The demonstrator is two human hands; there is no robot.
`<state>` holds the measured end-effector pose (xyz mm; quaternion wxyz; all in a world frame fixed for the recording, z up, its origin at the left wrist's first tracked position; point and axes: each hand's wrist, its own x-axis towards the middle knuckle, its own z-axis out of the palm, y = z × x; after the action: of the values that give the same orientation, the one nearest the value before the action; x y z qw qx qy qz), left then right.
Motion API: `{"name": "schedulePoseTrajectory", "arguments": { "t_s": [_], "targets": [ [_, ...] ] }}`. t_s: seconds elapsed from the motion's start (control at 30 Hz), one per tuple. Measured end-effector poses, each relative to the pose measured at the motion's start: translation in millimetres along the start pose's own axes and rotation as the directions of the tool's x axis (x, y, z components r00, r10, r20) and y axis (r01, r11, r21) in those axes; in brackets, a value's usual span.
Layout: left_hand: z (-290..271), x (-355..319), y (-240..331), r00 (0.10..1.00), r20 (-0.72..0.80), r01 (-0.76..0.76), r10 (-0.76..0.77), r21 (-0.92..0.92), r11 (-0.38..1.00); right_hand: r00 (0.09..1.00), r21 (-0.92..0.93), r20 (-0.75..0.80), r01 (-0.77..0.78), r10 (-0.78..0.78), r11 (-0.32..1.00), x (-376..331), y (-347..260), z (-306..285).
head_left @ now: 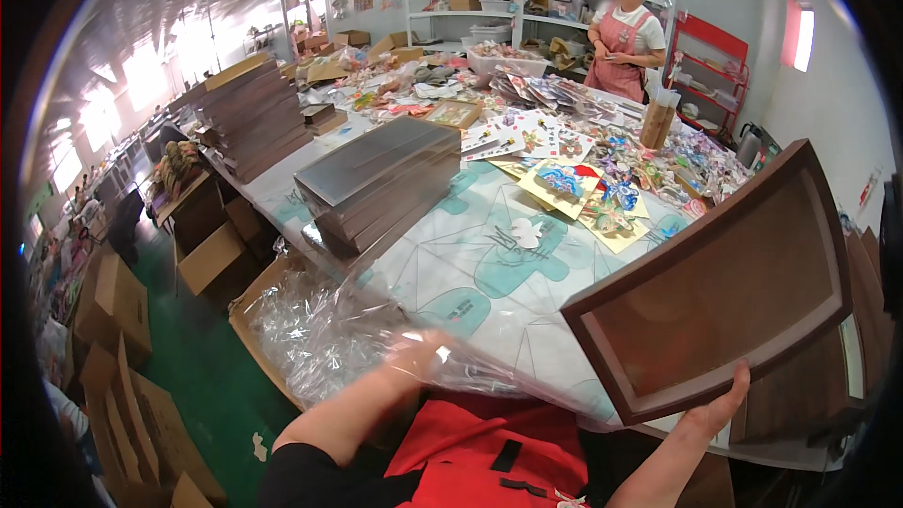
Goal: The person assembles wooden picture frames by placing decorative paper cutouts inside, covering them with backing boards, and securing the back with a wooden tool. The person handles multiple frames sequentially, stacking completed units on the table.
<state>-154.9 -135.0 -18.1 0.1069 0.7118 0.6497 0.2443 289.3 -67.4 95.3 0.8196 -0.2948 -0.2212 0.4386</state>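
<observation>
My right hand [720,404] grips the lower edge of a deep brown picture frame [701,362], holding it tilted up at the table's right side. A pale inner border runs inside its brown rim. At the near table edge my left hand [419,355], blurred by motion, is closed on a clear plastic film [489,374] that trails right toward the frame. Below and left of that hand, crumpled clear plastic [310,329] fills a cardboard box [246,306]. A stack of brown frames [376,179] stands on the table beyond my left hand.
Yellow cards with colourful cut-outs [564,190] lie mid-table, with a white cut-out [527,233] nearer. A taller stack of frames [246,122] stands far left. Cardboard boxes [122,301] sit on the green floor [188,348]. Across the table stands a person in a pink apron [621,42].
</observation>
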Motion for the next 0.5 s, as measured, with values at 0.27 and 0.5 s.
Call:
{"name": "schedulePoseTrajectory", "arguments": {
  "t_s": [0.27, 0.5],
  "targets": [
    [-62.4, -79.5, -162.1, 0.676, -0.679, 0.72, -0.286, 0.526, 0.452, 0.871, -0.629, 0.24, 0.476, -0.429, 0.614, -13.8, 10.1, 4.1],
    [10.1, -82.2, -172.3, 0.707, 0.302, 0.458, -0.64, 0.494, 0.739, 0.43, -0.495, 0.786, 0.868, -0.444, -0.037, -27.6, 45.4, 24.6]
  ]
}}
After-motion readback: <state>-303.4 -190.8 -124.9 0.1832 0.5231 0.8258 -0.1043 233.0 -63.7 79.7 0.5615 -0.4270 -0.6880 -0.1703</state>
